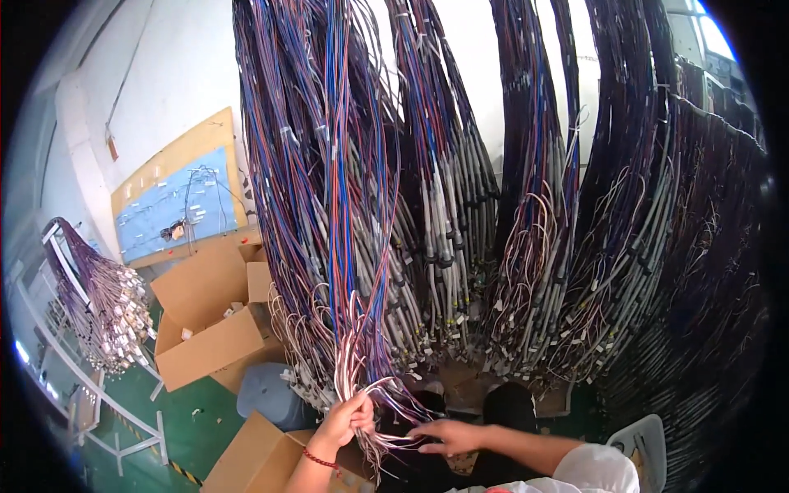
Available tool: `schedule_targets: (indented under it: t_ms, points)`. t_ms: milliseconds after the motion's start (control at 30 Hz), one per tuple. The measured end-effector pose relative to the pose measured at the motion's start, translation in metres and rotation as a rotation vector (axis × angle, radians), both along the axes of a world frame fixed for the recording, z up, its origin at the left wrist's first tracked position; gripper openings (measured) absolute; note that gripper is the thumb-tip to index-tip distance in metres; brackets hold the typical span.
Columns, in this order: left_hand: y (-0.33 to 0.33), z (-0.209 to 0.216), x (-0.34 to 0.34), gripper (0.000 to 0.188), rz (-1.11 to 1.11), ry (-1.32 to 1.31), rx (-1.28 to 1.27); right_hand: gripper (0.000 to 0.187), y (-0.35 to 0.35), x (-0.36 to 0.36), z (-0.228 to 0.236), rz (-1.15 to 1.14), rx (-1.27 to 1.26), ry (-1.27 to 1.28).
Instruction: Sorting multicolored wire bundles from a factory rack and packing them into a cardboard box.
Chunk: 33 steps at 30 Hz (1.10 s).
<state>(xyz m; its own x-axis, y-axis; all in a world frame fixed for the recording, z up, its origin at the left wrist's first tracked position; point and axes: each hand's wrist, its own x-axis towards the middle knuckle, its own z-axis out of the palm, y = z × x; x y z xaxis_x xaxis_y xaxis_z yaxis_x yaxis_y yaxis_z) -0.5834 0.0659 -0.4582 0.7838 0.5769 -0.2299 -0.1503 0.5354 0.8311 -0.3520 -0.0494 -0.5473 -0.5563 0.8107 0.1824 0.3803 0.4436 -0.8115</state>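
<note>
Wires [348, 355] pass through the left hand [348, 417], clasped around them, and reach the right hand [454, 436], whose grip is unclear.

The top edge crops hanging wire bundles [339, 164]; the bottom edge cuts a cardboard box [245, 458] at lower left.

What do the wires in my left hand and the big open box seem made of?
Wires: probably plastic-coated, judging by their smooth, slightly glossy coloured skins; the cores don't show. Box: looks like cardboard, matte brown, with stiff folded flaps.
</note>
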Motion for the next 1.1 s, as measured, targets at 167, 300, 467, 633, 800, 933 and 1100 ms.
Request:
schedule_targets:
  t_ms: [167,300,467,633,800,933,1100]
  points:
    - [-0.002,0.008,-0.036,0.039,0.159,0.161,0.222,0.019,0.086,0.066,0.113,-0.442,0.488,-0.018]
    - [-0.002,0.014,-0.035,0.035,0.253,0.33,0.323,0.068,0.182,0.141,0.218,-1.038,0.943,0.173]
    - [0.003,-0.009,-0.028,0.037,0.338,0.413,0.411,0.11,0.281,0.143,0.277,-1.122,0.797,0.257]
    - [0.025,-0.036,-0.001,0.039,0.386,0.5,0.444,0.041,0.324,0.176,0.267,-0.905,0.341,0.703]
    - [0.075,-0.108,0.021,0.038,0.334,0.298,0.249,0.029,0.324,0.25,0.312,-1.213,0.681,0.324]
    - [0.073,-0.136,0.035,0.044,0.381,0.49,0.238,0.03,0.305,0.205,0.352,-1.228,0.649,0.24]
    - [0.085,-0.191,0.096,0.057,0.251,0.6,0.587,0.048,0.291,0.241,0.367,-1.245,0.57,0.168]
